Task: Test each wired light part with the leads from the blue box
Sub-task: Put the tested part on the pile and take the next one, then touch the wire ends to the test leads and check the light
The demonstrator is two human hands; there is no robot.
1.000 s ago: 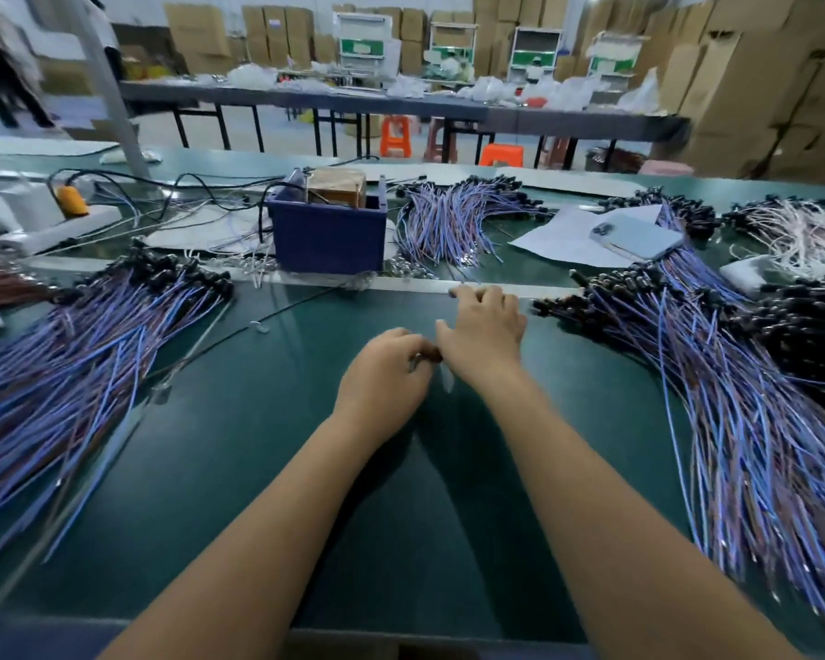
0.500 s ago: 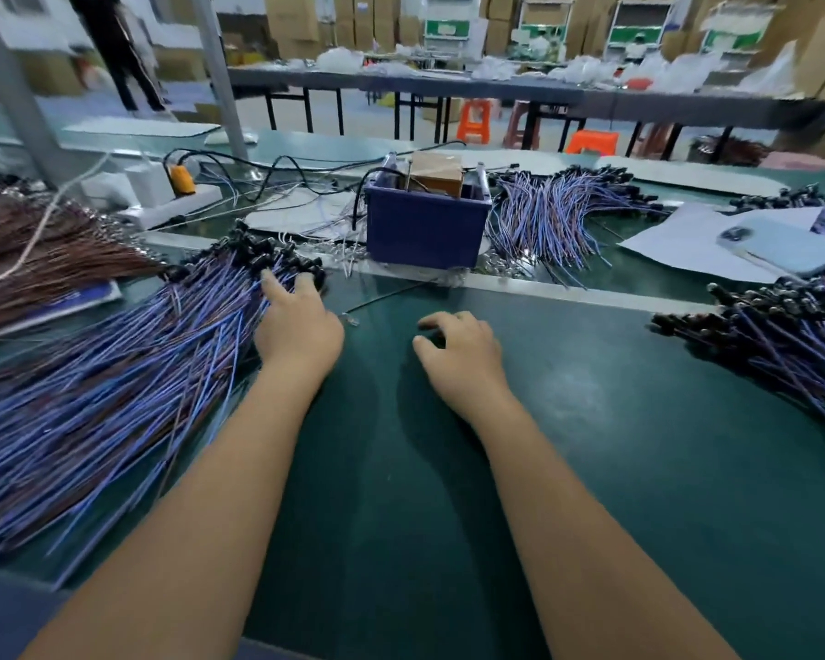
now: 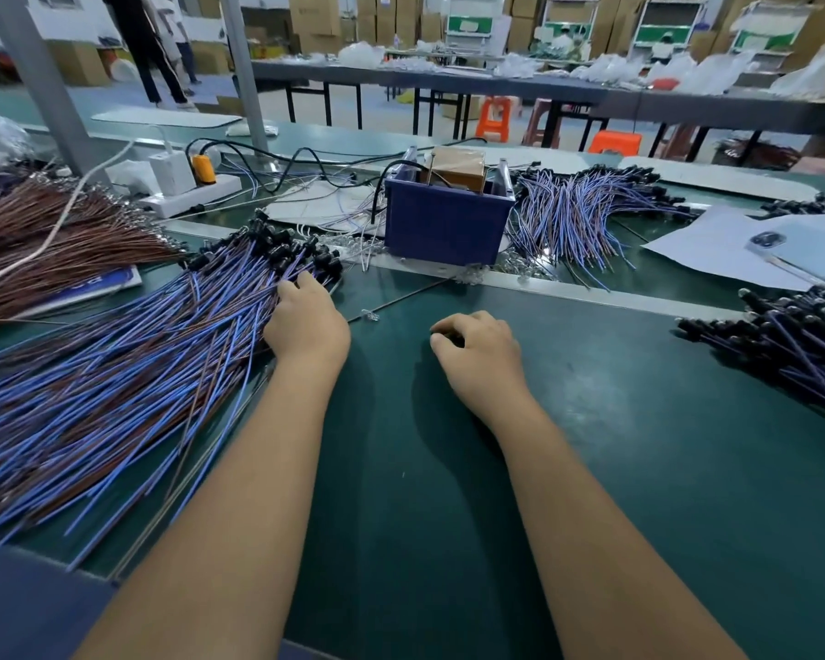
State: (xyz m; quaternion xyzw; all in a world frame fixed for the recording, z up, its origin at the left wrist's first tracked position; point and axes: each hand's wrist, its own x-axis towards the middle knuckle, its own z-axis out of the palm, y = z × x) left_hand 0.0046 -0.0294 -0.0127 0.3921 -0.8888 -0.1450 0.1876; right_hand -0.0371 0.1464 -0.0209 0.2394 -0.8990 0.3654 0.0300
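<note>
A big fan of wired light parts [image 3: 129, 373], blue and brown wires with black heads, covers the table's left side. My left hand [image 3: 306, 321] reaches into it, its fingers lying on the wires just behind the black heads. The blue box [image 3: 444, 221] stands at the back centre with a brown block inside. One thin lead [image 3: 401, 300] runs from the box to a small clip lying between my hands. My right hand [image 3: 477, 350] rests on the green mat with curled fingers; something dark sits under the fingertips, but I cannot make out what.
More wired parts lie at the right edge [image 3: 782, 340] and behind the box [image 3: 577, 216]. A brown wire bundle [image 3: 53, 240], a power strip [image 3: 191, 192], paper and a phone [image 3: 806, 254] are also on the table. A metal strip [image 3: 591, 290] crosses the mat.
One second ago both hands met at the mat's centre. My left hand has since swung left into the wire pile, while the right hand stayed on the mat.
</note>
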